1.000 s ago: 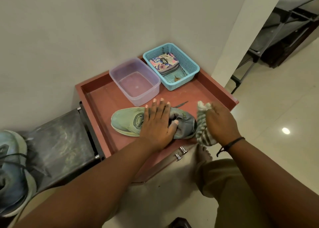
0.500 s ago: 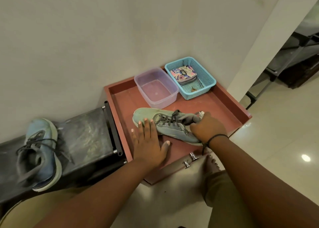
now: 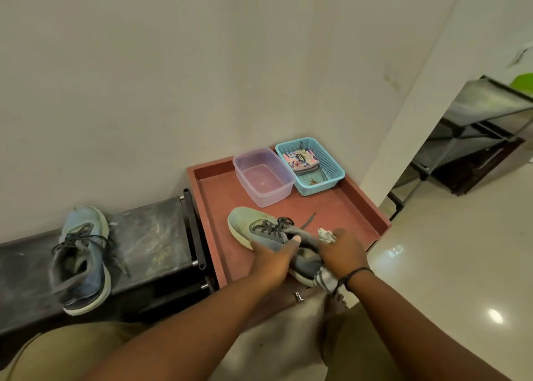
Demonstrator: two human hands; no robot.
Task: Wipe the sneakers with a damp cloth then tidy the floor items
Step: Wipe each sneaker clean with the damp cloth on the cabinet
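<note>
A pale green and grey sneaker [image 3: 253, 226] with dark laces lies on the red tray [image 3: 213, 207], toe to the left. My left hand [image 3: 274, 258] grips its side near the laces, thumb over the upper. My right hand [image 3: 340, 250] holds a striped grey-white cloth [image 3: 326, 278] against the sneaker's heel; cloth shows above and below the hand. A second, bluish sneaker [image 3: 80, 256] rests on the dark bench [image 3: 153, 236] at the left, untouched.
A clear plastic tub [image 3: 248, 161] with a little water and a blue mesh basket [image 3: 331, 162] holding patterned items stand at the tray's back. The wall runs behind. A dark rack [image 3: 476, 138] stands at the right over the glossy floor [image 3: 447, 265]. My knees are below.
The view swung left, bringing the second sneaker on the bench into sight. My left hand lifted off the sneaker top, lay flat on the tray, then gripped its side. The right hand moved onto the heel.
</note>
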